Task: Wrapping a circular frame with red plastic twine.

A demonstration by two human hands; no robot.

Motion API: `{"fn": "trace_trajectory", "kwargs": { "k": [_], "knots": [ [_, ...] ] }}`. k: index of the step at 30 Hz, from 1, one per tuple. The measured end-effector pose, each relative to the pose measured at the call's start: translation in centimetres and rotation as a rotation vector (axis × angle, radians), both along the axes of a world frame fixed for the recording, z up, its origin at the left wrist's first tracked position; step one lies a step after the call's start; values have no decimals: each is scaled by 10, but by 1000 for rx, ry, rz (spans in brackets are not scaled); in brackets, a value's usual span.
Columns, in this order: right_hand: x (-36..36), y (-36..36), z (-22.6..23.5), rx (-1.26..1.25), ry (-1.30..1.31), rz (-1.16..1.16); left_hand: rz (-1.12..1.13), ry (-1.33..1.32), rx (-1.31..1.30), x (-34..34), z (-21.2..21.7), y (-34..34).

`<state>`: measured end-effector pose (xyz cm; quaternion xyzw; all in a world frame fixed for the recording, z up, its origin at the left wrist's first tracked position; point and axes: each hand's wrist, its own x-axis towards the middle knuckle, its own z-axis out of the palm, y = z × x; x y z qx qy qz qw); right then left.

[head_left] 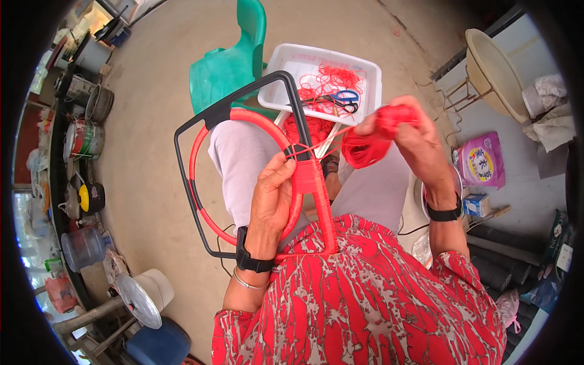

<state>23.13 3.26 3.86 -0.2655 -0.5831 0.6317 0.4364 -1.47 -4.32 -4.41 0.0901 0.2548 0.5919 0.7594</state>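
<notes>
My left hand (272, 198) grips a black metal frame (193, 118) at the spot where a red ring (196, 152) inside it meets its right bar. That bar is wound with red cord (326, 213) from my fingers down to my lap. My right hand (420, 146) is raised to the right and holds a ball of red cord (365, 149). A strand runs taut from the ball to the frame beside my left fingers. Both wrists wear black bands.
A white tray (365, 70) with loose red cord and blue-handled scissors (340, 97) sits ahead on a green plastic chair (228, 64). Pots and jars line the left wall. A pink bag (480, 161) and a basin (496, 73) lie to the right.
</notes>
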Motion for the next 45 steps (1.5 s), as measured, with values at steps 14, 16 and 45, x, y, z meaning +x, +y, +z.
{"fn": "trace_trajectory", "kwargs": {
  "k": [14,16,45],
  "knots": [
    [83,-34,25,-282,655,-76,22,39,10,4,2,-5],
    [108,-41,28,-293,315,-184,8,75,28,4,6,-4],
    [-28,-47,-75,-627,-41,84,-93,205,-79,5,16,-6]
  ]
}}
